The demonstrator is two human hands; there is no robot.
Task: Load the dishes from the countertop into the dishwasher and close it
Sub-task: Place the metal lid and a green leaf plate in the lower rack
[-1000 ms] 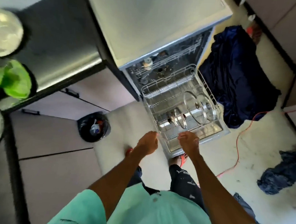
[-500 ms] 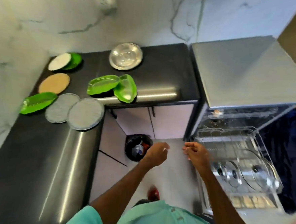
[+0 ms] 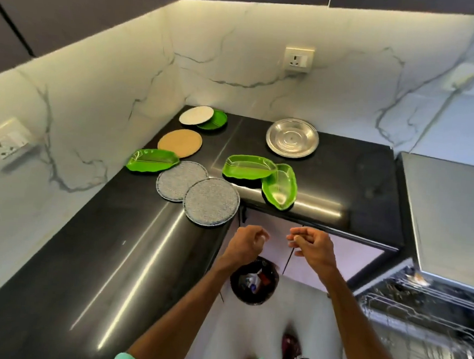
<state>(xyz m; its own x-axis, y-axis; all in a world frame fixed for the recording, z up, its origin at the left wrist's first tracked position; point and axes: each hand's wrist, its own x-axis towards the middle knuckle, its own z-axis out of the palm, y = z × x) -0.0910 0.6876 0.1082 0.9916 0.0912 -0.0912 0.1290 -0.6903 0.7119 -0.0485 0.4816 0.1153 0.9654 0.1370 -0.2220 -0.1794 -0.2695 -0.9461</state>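
Black L-shaped countertop (image 3: 343,170) below marble walls is strewn with leaf-shaped green dishes (image 3: 249,166), two speckled grey plates (image 3: 211,200), a tan plate (image 3: 180,143) and a steel plate (image 3: 292,137). Left hand (image 3: 246,243) and right hand (image 3: 313,247) are held empty, fingers loosely curled, over a bin (image 3: 254,283). Open dishwasher (image 3: 428,310) is seen at right, racks blurred.

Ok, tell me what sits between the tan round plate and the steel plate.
Head view: nothing; only bare black countertop lies between the tan plate and the steel plate.
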